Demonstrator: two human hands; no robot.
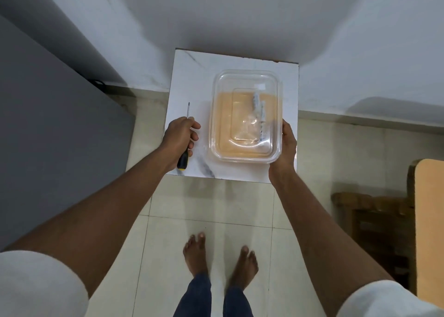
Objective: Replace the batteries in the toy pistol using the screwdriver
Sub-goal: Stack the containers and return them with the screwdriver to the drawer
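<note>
My left hand (181, 134) is closed around a screwdriver (188, 110) with a black and yellow handle; its thin shaft points away from me over the white marble-patterned table (185, 76). My right hand (287, 143) grips the near right corner of a clear plastic container (245, 115), which is held over the table's right half. Through its walls I see pale, blurred items that may be batteries. An orange tint shows through the container. No toy pistol is in view.
The small table stands against a white wall (240, 16). A grey panel (48, 100) is on the left. A wooden piece of furniture (374, 220) and an orange board (430, 220) stand at the right. My bare feet are on the tiled floor (216, 208).
</note>
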